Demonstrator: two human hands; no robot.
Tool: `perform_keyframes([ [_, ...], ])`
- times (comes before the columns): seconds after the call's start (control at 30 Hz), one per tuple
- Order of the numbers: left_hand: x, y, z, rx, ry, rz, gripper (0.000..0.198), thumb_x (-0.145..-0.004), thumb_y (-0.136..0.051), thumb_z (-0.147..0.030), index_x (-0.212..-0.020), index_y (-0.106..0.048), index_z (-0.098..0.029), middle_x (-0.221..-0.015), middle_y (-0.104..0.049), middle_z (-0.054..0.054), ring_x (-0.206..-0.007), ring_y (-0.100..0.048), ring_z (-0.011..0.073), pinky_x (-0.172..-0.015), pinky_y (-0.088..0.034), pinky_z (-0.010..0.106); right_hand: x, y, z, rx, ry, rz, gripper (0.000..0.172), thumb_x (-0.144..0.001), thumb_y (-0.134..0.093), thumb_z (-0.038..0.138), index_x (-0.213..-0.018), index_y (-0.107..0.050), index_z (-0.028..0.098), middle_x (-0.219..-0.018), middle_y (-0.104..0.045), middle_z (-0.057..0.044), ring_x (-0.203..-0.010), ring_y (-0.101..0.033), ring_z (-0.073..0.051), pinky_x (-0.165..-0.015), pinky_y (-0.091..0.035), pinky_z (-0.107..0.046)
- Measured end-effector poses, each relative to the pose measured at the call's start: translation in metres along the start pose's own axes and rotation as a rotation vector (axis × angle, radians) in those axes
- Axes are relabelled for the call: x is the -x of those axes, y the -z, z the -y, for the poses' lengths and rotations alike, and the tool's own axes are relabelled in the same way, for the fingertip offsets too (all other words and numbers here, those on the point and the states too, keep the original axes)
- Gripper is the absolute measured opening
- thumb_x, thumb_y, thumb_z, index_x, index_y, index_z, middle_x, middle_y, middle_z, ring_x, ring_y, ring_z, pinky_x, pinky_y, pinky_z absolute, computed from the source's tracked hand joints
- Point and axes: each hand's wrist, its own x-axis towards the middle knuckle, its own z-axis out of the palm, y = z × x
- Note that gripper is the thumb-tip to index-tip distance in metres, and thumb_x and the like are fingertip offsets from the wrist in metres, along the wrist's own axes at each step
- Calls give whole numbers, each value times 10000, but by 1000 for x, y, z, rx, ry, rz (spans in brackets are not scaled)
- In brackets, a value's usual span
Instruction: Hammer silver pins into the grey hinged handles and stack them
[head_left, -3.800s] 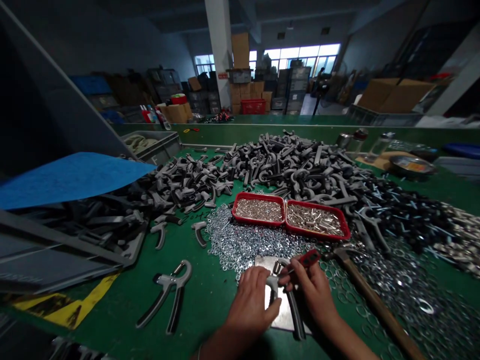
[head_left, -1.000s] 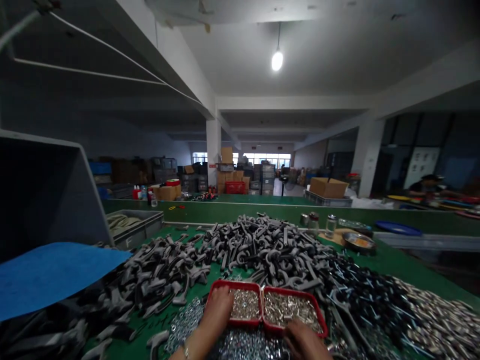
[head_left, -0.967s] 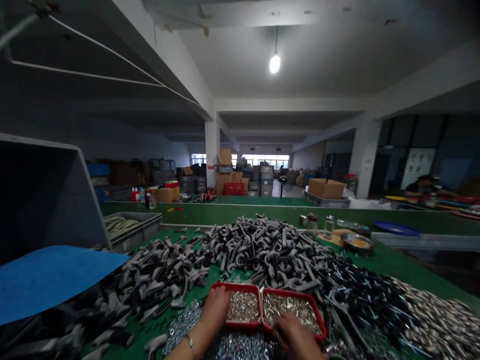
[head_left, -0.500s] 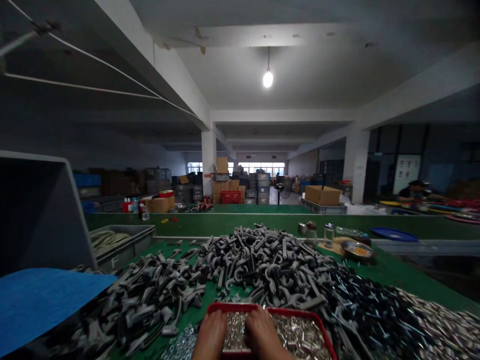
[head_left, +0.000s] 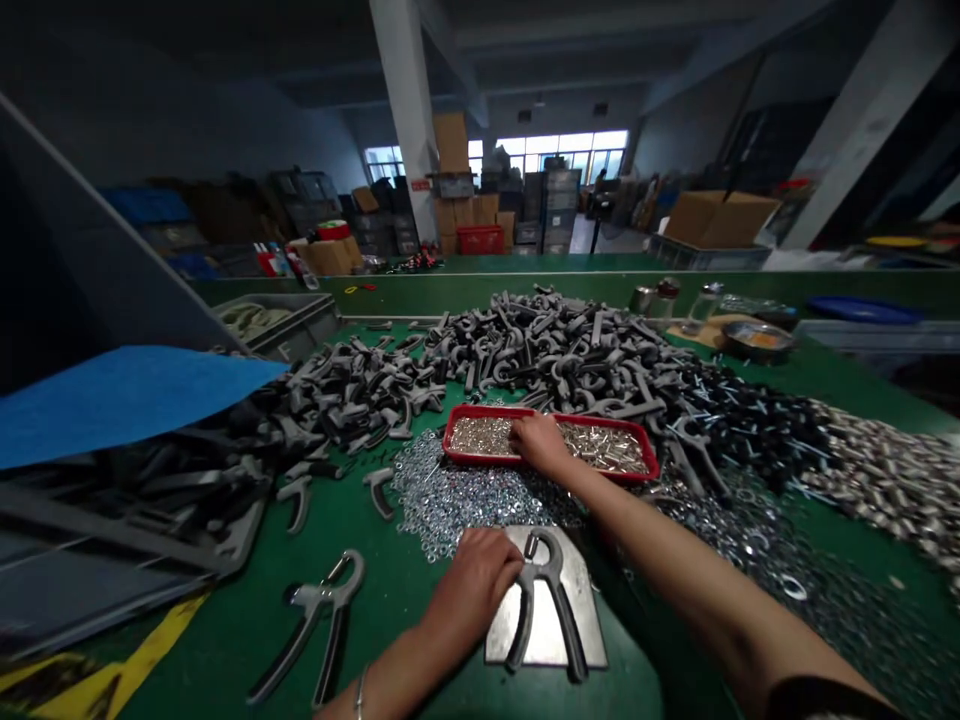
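- Left hand (head_left: 480,575) first: its grip is narrow, fingertips drawn together at the upper left side of a V-handled tool (head_left: 541,572); whether they pinch it, one cannot tell.
- And there's that tool, flat on a metal plate (head_left: 544,642), curved head away from the person, both handles spread toward the near edge!
- Over to the right hand (head_left: 544,442), its arm slanting across the tabletop (head_left: 405,620): fingers bent down at the right end of the left red tray (head_left: 484,461). The fingertips are hidden, so no telling whether that grip holds anything.
- Small shiny metal parts (head_left: 478,434) fill that tray; the right red tray (head_left: 652,462), just beside it, carries short metal pins (head_left: 611,450).
- Washers (head_left: 461,500) spread in front of the trays, loose rings (head_left: 791,588) out to the right.
- Left of the left hand, a second V-handled tool (head_left: 324,596) lies on its own.
- Behind it all, a great heap of grey-and-black handle pieces (head_left: 570,345), with black parts on metal rods (head_left: 757,415) and silvery cylinders (head_left: 892,460) sweeping right!
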Motion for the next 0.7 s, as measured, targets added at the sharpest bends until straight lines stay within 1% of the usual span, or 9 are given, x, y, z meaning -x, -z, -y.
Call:
perform_keyframes([
  [0.03, 7, -5, -5, -11, 3, 9, 150, -978, -515, -189, -868, -616, -193, -915, -665, 29, -916, -581, 212, -871, -406, 360, 1, 1, 0, -5, 6, -7, 282, -946, -636, 345, -1171, -636, 175, -1256, -635, -82, -1144, -609, -262, -980, -495, -511],
  [0.1, 10, -14, -9, -66, -9, 9, 130, -975, -528, -185, -890, -626, -189, -938, -666, 35, -931, -572, 220, -877, -398, 374, 4, 3, 2, -20, 5, -32, 281, -946, -637, 345, -1168, -637, 173, -1252, -636, -84, -1137, -612, -260, -975, -498, -507],
  [0.2, 0, -21, -7, -179, -61, -7, 112, -976, -535, -192, -930, -637, -182, -956, -662, 44, -935, -565, 226, -878, -402, 390, 7, 5, 3, -73, -18, -76, 289, -945, -639, 344, -1172, -634, 166, -1244, -639, -87, -1124, -619, -259, -965, -506, -501],
  [0.3, -7, -27, -5, -294, -118, -25, 124, -979, -535, -200, -919, -639, -171, -927, -658, 50, -907, -571, 230, -853, -417, 397, 5, 9, 1, -175, -39, -117, 283, -947, -636, 344, -1168, -633, 167, -1226, -646, -81, -1099, -631, -251, -945, -520, -491],
  [0.43, -6, -37, -3, -464, -236, -74, 146, -972, -521, -149, -887, -640, -148, -871, -654, 63, -859, -576, 242, -811, -434, 406, 11, 19, -2, -378, -35, -159, 230, -961, -618, 330, -1111, -640, 157, -1102, -681, -56, -966, -669, -208, -857, -558, -427],
  [0.5, -2, -41, -1, -528, -308, -87, 186, -972, -485, -115, -875, -643, -138, -853, -648, 74, -840, -574, 249, -809, -442, 417, 30, 21, 0, -486, -9, -170, 167, -975, -585, 286, -1057, -637, 150, -1010, -695, -34, -901, -676, -182, -818, -558, -373],
  [0.53, 0, -43, 0, -539, -335, -94, 211, -977, -460, -109, -880, -645, -135, -856, -646, 79, -837, -573, 249, -816, -446, 422, 45, 20, 2, -536, 8, -169, 138, -978, -568, 264, -1021, -634, 151, -966, -699, -23, -877, -676, -172, -804, -551, -345],
  [0.63, 4, -44, 2, -507, -352, -126, 282, -1002, -380, -120, -931, -653, -135, -904, -648, 93, -848, -570, 243, -837, -455, 425, 104, 8, 12, -649, 43, -136, 131, -968, -539, 246, -898, -624, 174, -843, -699, 3, -798, -668, -159, -737, -525, -279],
  [0.7, 5, -43, 3, -483, -343, -130, 310, -1014, -349, -134, -958, -654, -135, -920, -648, 99, -852, -564, 243, -836, -457, 423, 145, -4, 19, -682, 35, -125, 149, -961, -538, 249, -849, -616, 189, -825, -687, -9, -790, -650, -173, -723, -513, -289],
])
